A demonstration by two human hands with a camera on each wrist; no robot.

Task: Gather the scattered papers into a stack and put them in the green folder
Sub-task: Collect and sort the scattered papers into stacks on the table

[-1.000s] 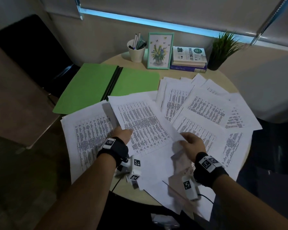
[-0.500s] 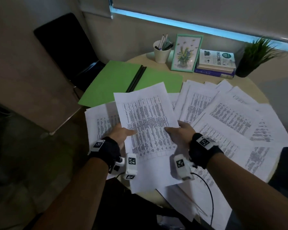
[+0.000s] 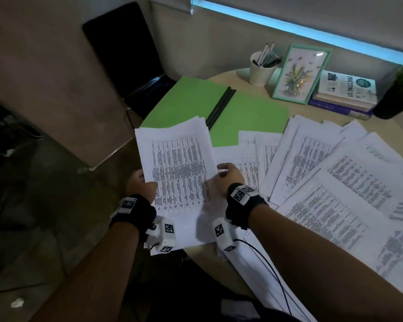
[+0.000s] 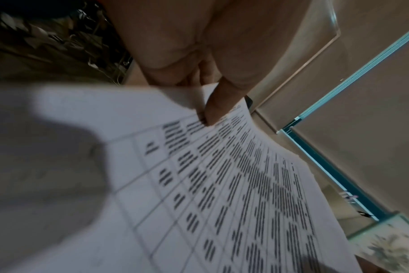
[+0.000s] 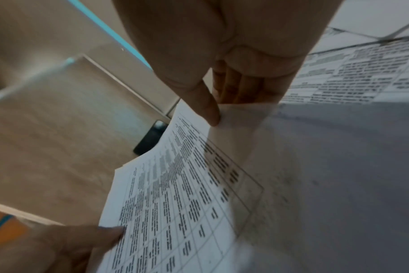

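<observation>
Hands grasp one small stack of papers: left hand pinches its nine-o'clock edge, right hand its three-o'clock edge, above the round table. Green folder lies open at twelve o'clock.

both hands carried the gathered sheets leftward, over the folder's corner.
</observation>
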